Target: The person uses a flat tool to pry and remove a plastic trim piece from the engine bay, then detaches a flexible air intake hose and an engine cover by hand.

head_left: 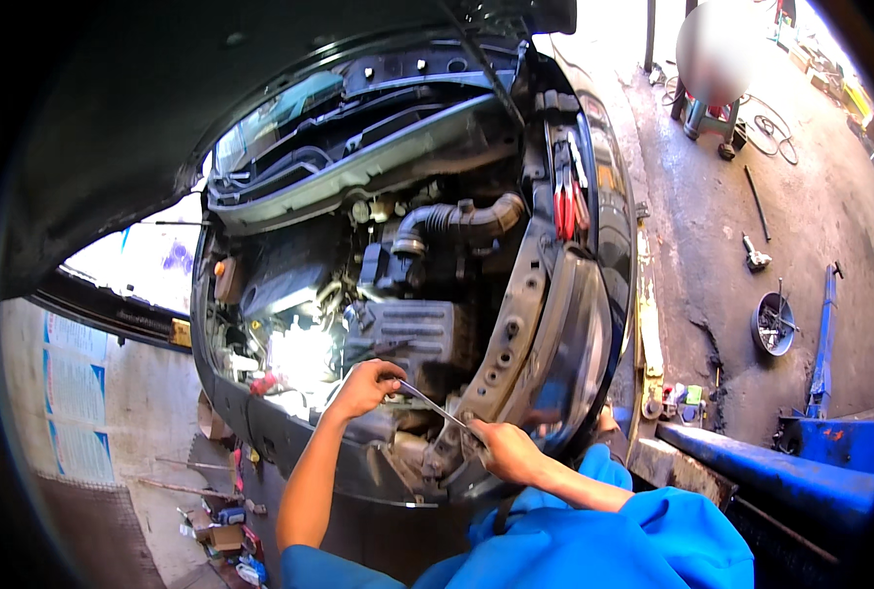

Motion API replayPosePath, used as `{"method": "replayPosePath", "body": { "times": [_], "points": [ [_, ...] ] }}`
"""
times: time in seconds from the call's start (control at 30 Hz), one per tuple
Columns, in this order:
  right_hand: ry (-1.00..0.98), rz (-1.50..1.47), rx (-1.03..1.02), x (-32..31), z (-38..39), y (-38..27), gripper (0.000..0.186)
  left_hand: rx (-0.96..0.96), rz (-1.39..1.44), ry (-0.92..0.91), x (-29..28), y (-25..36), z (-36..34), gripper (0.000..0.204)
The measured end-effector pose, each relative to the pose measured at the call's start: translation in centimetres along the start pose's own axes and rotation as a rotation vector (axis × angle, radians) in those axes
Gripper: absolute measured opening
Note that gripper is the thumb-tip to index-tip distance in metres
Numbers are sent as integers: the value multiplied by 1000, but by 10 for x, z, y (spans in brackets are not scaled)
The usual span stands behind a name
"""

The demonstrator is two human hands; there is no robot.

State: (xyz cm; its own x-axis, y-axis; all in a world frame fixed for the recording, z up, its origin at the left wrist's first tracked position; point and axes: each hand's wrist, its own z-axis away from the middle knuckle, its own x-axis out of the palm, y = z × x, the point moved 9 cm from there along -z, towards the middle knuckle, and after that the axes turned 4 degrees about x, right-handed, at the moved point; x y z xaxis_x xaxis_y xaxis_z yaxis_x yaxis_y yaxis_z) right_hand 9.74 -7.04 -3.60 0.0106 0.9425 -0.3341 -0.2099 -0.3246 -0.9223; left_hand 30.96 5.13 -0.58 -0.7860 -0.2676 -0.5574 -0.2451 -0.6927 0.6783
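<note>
1. Left of the ribbed grey cover (402, 329), a bright glare (301, 348) washes out whatever lies beneath it. A hand straying there could strike something it cannot see.
2. Left hand (366, 390): just below the cover, fingers curled nearly closed, thumb and forefinger apparently pinching the upper end of the tool. Such a light grip could slip under load, throwing the knuckles against the cover.
3. Thin metal tool (431, 402): below and to the right of the cover, slanting from one hand to the other (its exact type cannot be told at this size). If both grips loosen, it could drop into the dark gaps beside the cover and lodge there.
4. Right hand (503, 452): farther to the lower right of the cover, fingers folded around the tool's lower end, no opening visible. A sudden jerk could knock the fist against the metal front panel (502, 344).
5. Red-handled pliers (566, 208): above and right of the cover, apparently lying unsecured. A bump could send them sliding.
</note>
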Motion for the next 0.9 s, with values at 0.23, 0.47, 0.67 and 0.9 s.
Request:
{"method": "replayPosePath", "body": {
  "times": [0.23,0.47,0.67,0.9],
  "points": [
    [347,-110,-84,-142,-29,15,16,209,128,307,-75,92,-111,19],
    [403,-97,-463,-195,-81,23,26,347,395,651,-202,171,-245,20],
    [286,-33,-601,-195,-80,19,35,374,248,799,-317,164,-335,14],
    [417,-273,-602,-233,-88,23,43,303,529,853,-371,162,-373,12]
  ]
}}
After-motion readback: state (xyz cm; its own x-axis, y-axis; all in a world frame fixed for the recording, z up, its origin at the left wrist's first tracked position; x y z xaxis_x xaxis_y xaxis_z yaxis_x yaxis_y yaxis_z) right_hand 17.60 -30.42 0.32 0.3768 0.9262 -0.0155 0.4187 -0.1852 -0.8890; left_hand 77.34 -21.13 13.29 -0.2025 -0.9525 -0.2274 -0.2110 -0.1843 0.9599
